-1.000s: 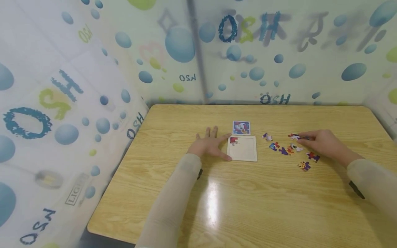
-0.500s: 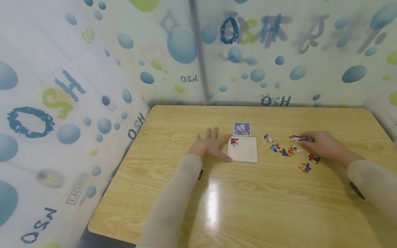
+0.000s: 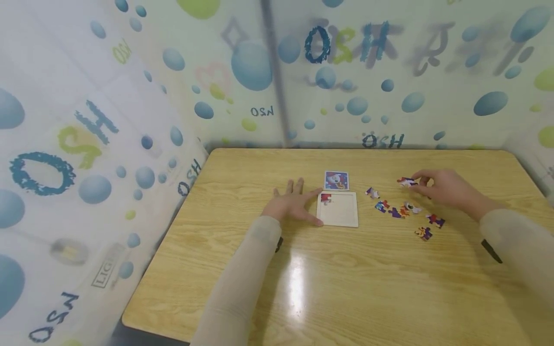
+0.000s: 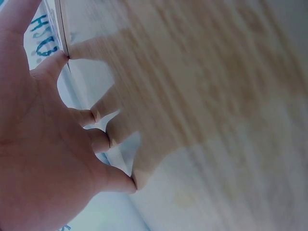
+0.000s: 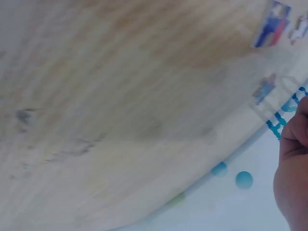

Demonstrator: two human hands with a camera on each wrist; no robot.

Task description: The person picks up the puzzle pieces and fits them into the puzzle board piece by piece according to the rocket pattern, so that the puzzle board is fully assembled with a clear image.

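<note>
Puzzle tray [image 3: 346, 212], 1 piece [image 3: 326, 197] inside, left hand [image 3: 293, 203] outspread against it, another piece [image 3: 405, 182] in pinching right hand [image 3: 447, 187]

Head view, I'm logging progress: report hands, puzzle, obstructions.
Left hand spread, touching square cream puzzle tray. Right hand pinches red and white jigsaw piece. Loose multicoloured jigsaw pieces between right hand and tray.

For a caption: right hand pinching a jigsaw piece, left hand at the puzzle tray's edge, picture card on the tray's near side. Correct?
Not quite: the head view shows the picture card on the far side of the puzzle tray. The right hand does pinch a jigsaw piece, and the left hand is at the tray's edge.
</note>
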